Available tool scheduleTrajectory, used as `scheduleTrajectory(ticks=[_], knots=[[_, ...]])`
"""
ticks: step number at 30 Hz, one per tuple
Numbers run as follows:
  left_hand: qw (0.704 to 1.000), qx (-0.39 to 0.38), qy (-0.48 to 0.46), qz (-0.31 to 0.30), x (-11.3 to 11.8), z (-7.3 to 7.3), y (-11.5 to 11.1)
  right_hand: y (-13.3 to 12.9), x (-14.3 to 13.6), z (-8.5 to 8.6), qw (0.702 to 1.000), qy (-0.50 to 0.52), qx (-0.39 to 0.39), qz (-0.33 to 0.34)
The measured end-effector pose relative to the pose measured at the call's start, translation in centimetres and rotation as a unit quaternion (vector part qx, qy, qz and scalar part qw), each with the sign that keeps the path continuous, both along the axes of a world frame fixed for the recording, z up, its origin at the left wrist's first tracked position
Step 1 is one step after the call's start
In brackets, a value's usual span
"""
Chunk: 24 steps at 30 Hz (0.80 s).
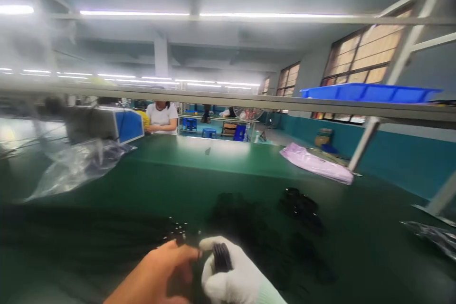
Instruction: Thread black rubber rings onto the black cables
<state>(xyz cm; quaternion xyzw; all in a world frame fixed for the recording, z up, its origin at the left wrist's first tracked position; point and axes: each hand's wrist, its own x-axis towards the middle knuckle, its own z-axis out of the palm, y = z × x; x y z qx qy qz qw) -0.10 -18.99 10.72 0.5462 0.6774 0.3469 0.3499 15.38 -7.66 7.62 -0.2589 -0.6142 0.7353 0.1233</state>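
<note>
Near the bottom centre, my right hand [235, 273] wears a white glove, its fingers wrapped round a small stack of black ring-like pieces [223, 257]. Just left of it is my bare left hand [160, 268], blurred, its fingertips close to the gloved thumb and finger; whether it pinches anything is too smeared to tell. Small white bits [180, 230] lie beyond my left hand on the dark green table [160, 185]. To the right sits a clump of black pieces [301, 204], and more dark items lie dimly around it.
Clear plastic bags [81, 164] lie at the left beside a blue and grey machine [126, 125]. A pink bag [315, 162] rests at the back right. A blue tray [370, 92] stands on the shelf above. Across the table is a person in a white shirt [162, 116].
</note>
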Motion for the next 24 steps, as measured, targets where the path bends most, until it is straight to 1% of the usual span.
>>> scheduleTrajectory(ticks=[1,3,5,6,8,10,11,12,13,15,16,17,19,20,22,24], knots=[[1.000,-0.001,0.011,0.010,-0.1,0.2,0.1,0.3,-0.4,-0.7,0.999,0.012,0.004,0.030],[0.999,-0.004,0.032,0.016,0.1,0.2,0.4,0.7,-1.2,-2.3,0.996,0.023,0.069,0.052],[0.999,-0.006,0.045,0.005,0.8,0.1,0.7,0.8,-1.8,-3.6,0.989,0.030,0.143,0.028],[0.998,-0.013,0.058,-0.007,1.2,0.0,0.9,0.7,-2.0,-4.1,0.985,0.032,0.168,0.015],[0.993,-0.035,0.109,-0.023,2.1,-0.2,1.4,0.5,-2.2,-4.7,0.982,0.025,0.187,0.003],[0.983,-0.057,0.172,-0.020,2.3,-0.5,1.9,0.4,-2.1,-4.8,0.982,0.016,0.190,-0.002],[0.979,-0.069,0.190,-0.022,2.0,-0.7,2.2,0.3,-2.0,-4.6,0.981,0.009,0.194,-0.003],[0.978,-0.079,0.188,-0.033,1.6,-1.0,2.5,0.2,-1.9,-4.3,0.978,-0.004,0.208,-0.008],[0.981,-0.086,0.164,-0.051,1.0,-1.3,2.7,0.2,-1.7,-3.8,0.972,-0.028,0.232,-0.015],[0.989,-0.097,0.067,-0.092,-0.2,-2.2,2.9,0.1,-1.3,-2.7,0.953,-0.089,0.289,-0.038],[0.990,-0.097,0.022,-0.102,-0.6,-2.8,2.9,0.0,-1.1,-2.1,0.946,-0.103,0.303,-0.045],[0.991,-0.094,-0.008,-0.099,-0.9,-3.3,2.9,0.0,-0.8,-1.5,0.953,-0.091,0.287,-0.040],[0.993,-0.095,-0.021,-0.070,-0.8,-4.4,2.9,0.0,-0.4,-0.6,0.982,-0.011,0.191,0.000],[0.994,-0.096,-0.020,-0.054,-0.6,-4.8,2.9,0.0,-0.2,-0.5,0.990,0.036,0.133,0.027],[0.992,-0.112,-0.049,-0.028,0.0,-5.0,2.9,0.0,-0.1,-0.6,0.991,0.116,0.014,0.071],[0.984,-0.116,-0.136,0.003,0.4,-4.4,3.1,0.1,-0.3,-1.4,0.975,0.185,-0.092,0.086]])
